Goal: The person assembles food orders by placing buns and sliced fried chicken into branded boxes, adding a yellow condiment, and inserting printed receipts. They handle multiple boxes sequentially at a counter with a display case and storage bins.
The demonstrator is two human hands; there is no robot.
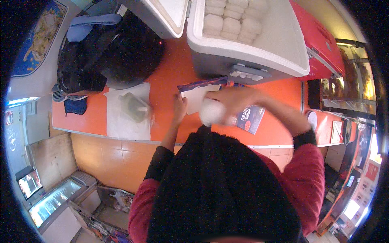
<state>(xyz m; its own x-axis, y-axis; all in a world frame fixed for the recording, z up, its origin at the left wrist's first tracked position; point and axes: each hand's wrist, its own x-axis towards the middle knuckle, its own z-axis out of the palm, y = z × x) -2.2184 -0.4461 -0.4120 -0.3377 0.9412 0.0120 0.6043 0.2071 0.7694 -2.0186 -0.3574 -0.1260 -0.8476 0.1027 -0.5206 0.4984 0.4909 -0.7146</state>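
Note:
Before me on the orange counter is a paper food container (195,97), white inside with a dark blue and red edge. My left hand (180,107) is closed on its left side, thumb along the edge. My right hand (239,99) grips a white rounded bundle (212,112) just over the container's right part. The bundle is smeared by motion; it resembles the white bundles (231,25) stacked in the open cooler box (247,52). Beneath my right forearm lies a dark printed flat packet (250,118), partly covered by the hand.
A white sheet (115,121) on the left bears a translucent plastic bag (134,107). Behind it stands a large black-covered container (117,48) with a blue cloth (93,25) on top. A red cooler (318,40) adjoins the grey one. The counter's front edge (186,143) runs close to me.

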